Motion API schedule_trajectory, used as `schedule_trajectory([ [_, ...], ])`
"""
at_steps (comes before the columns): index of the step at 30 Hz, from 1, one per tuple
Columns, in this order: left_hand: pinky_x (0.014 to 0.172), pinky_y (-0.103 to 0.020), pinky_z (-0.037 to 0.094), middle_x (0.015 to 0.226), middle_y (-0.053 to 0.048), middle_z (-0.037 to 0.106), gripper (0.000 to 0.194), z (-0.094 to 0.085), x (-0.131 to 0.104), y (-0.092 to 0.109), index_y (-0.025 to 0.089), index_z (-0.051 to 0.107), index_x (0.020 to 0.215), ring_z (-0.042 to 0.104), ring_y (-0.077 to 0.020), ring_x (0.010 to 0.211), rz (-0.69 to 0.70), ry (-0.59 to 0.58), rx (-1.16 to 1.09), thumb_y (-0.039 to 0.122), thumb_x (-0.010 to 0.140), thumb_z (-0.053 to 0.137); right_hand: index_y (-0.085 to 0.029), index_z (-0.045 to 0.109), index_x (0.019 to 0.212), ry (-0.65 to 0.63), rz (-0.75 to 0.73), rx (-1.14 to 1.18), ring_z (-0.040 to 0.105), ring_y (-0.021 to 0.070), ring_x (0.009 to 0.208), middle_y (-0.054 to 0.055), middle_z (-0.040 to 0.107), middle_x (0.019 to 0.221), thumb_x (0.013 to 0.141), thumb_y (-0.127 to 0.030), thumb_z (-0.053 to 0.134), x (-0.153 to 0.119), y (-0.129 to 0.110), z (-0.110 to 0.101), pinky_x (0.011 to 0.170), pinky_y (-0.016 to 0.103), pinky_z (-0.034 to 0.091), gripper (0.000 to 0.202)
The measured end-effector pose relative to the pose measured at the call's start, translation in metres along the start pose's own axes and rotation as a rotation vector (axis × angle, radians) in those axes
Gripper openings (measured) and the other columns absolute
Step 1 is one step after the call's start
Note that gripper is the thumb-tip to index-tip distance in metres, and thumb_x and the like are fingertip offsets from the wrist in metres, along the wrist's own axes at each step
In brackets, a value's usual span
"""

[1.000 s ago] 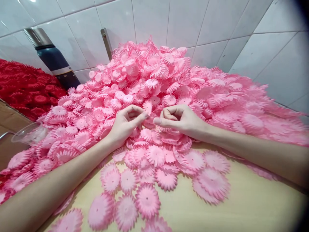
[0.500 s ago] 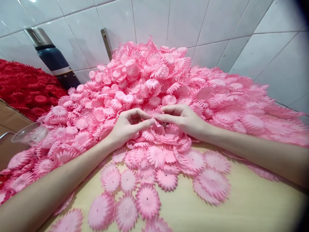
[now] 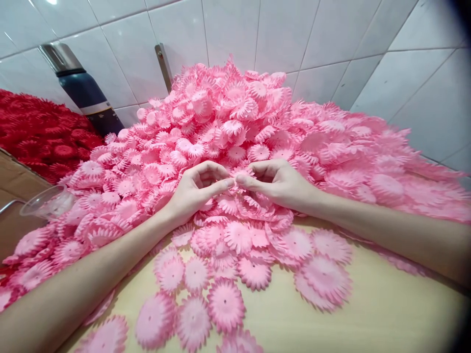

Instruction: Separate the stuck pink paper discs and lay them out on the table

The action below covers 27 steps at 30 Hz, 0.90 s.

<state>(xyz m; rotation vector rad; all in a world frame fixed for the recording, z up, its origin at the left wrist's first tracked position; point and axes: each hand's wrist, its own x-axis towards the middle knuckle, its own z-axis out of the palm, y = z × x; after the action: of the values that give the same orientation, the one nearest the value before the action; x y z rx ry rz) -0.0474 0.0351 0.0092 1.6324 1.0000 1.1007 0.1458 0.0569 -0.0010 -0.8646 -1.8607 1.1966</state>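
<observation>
My left hand (image 3: pixel 202 185) and my right hand (image 3: pixel 277 181) meet at the front of a tall heap of pink fabric petal discs (image 3: pixel 235 108). Between the two sets of fingertips is a small pink petal disc (image 3: pixel 240 172), pinched from both sides. Thumb and forefinger of each hand are pressed together on it, and its lower part blends into the heap behind. Below my hands, loose pink petal discs (image 3: pixel 225 305) with scalloped edges and small centre holes lie flat.
A pale wooden tabletop (image 3: pixel 386 314) shows at the front right. To the left stand a dark blue flask (image 3: pixel 86 93), a red petal heap (image 3: pixel 44 132), a clear plastic cup (image 3: pixel 46 203) and a cardboard box (image 3: pixel 22 181). White wall tiles (image 3: pixel 283 34) rise behind the heap.
My right thumb has shifted slightly left, closer to my left thumb tip. The pinched disc now shows more above the thumbs. Arms and heap look the same.
</observation>
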Motion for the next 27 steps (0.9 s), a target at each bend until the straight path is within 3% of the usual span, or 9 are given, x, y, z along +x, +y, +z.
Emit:
schedule_trajectory([
  [6, 0.072, -0.024, 0.050, 0.085, -0.004, 0.065, 0.023, -0.0011, -0.0004, -0.0031, 0.014, 0.065, 0.087, 0.061, -0.0124, 0.076, 0.032, -0.086, 0.049, 0.030, 0.073, 0.074, -0.013, 0.058, 0.065, -0.036, -0.022, -0.038, 0.031, 0.0060, 0.047, -0.005, 0.037, 0.053, 0.077, -0.047, 0.068, -0.0018, -0.0045, -0.0005, 0.041, 0.023, 0.022, 0.037],
  [12, 0.075, -0.026, 0.051, 0.084, -0.005, 0.066, 0.024, -0.0010, -0.0015, -0.0046, 0.014, 0.068, 0.091, 0.062, -0.0140, 0.079, 0.017, -0.121, 0.058, 0.030, 0.074, 0.073, -0.014, 0.052, 0.061, -0.067, -0.043, -0.027, 0.031, 0.0057, 0.047, -0.005, 0.037, 0.053, 0.083, -0.046, 0.061, -0.0021, -0.0015, -0.0012, 0.042, 0.023, 0.021, 0.040],
  [17, 0.075, -0.025, 0.051, 0.091, -0.004, 0.067, 0.023, 0.0002, -0.0008, -0.0041, 0.015, 0.065, 0.091, 0.062, -0.0132, 0.082, 0.048, -0.094, 0.014, 0.027, 0.073, 0.074, -0.014, 0.052, 0.061, -0.090, -0.053, -0.034, 0.027, 0.0052, 0.047, -0.006, 0.032, 0.053, 0.086, -0.047, 0.056, -0.0018, -0.0017, -0.0010, 0.042, 0.024, 0.019, 0.042],
  [27, 0.070, -0.021, 0.049, 0.081, -0.002, 0.065, 0.018, -0.0015, 0.0019, -0.0059, 0.013, 0.067, 0.082, 0.059, -0.0096, 0.073, 0.054, -0.038, -0.044, 0.021, 0.070, 0.076, -0.013, 0.062, 0.075, -0.078, -0.018, 0.012, 0.039, 0.0076, 0.055, -0.003, 0.048, 0.063, 0.078, -0.039, 0.068, -0.0005, -0.0002, -0.0008, 0.048, 0.023, 0.029, 0.027],
])
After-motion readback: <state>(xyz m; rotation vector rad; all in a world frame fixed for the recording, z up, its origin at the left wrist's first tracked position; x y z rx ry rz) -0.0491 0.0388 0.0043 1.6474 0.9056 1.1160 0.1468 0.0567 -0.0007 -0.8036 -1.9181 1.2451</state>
